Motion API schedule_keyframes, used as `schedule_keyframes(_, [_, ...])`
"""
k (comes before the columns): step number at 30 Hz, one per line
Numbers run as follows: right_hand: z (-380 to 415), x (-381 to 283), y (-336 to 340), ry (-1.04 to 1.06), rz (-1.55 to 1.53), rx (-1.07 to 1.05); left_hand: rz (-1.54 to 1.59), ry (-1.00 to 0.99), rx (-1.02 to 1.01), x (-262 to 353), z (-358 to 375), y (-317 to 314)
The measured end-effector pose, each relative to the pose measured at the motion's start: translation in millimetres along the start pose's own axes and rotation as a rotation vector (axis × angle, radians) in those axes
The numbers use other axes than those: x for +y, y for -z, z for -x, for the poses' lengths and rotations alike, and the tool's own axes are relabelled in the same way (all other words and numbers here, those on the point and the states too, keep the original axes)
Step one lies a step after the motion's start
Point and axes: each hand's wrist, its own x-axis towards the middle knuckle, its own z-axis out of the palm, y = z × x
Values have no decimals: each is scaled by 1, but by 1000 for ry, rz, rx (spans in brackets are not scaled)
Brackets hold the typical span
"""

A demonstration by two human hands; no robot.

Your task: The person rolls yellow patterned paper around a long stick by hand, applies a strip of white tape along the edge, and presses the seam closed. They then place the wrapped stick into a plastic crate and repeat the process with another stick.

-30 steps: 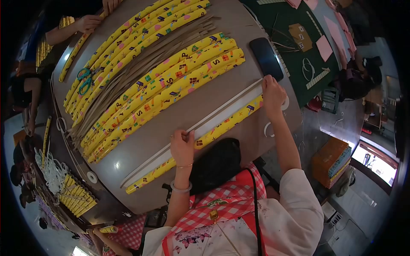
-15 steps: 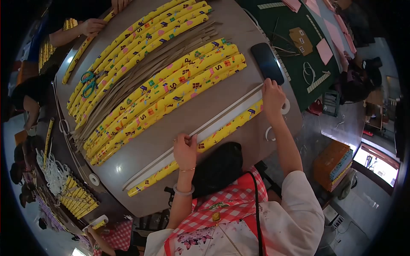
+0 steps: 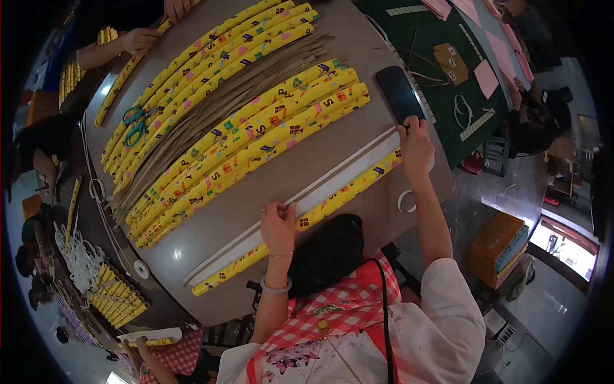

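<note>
A yellow patterned wrapping paper roll (image 3: 345,194) lies slantwise in front of me, partly unrolled so its white inside (image 3: 326,185) shows. A narrow brownish strip (image 3: 348,168) runs along the far edge of the white part. With fingers curled and pressed together, my left hand (image 3: 278,230) grips the paper's edge near the middle. My right hand (image 3: 417,146) pinches the far right end of the strip and paper; its fingertips partly hide what is between them. Just beyond this hand lies a dark phone (image 3: 400,95).
Several yellow rolls (image 3: 256,147) and a bundle of brown strips (image 3: 211,109) cover the table's far side. Teal-handled scissors (image 3: 133,125) lie on the rolls. A black bag (image 3: 329,253) rests at the near edge. A co-worker's hand (image 3: 141,41) holds another roll at upper left.
My right hand has shifted slightly right at the strip's end. My left hand stays in place. At lower left, another person's roll has turned and moved right.
</note>
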Motion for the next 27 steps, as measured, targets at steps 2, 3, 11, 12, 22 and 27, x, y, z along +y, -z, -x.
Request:
schedule_keyframes(2, [0, 4, -4, 8, -5, -2, -5, -10, 5, 1, 0, 0])
schedule_keyframes(3, [-2, 7, -5, 28, -3, 11, 1, -1, 4, 2, -1, 1])
schedule_keyframes(11, [2, 15, 3, 43, -205, -38, -4, -13, 8, 0, -1, 0])
schedule_keyframes(12, [4, 14, 6, 27, -242, -7, 1, -27, 16, -2, 0, -1])
schedule_keyframes(22, [83, -65, 30, 358, -546, -49, 4, -36, 16, 1, -1, 1])
schedule_keyframes(27, [129, -118, 9, 569, -464, -285, 0, -26, 2, -2, -3, 0])
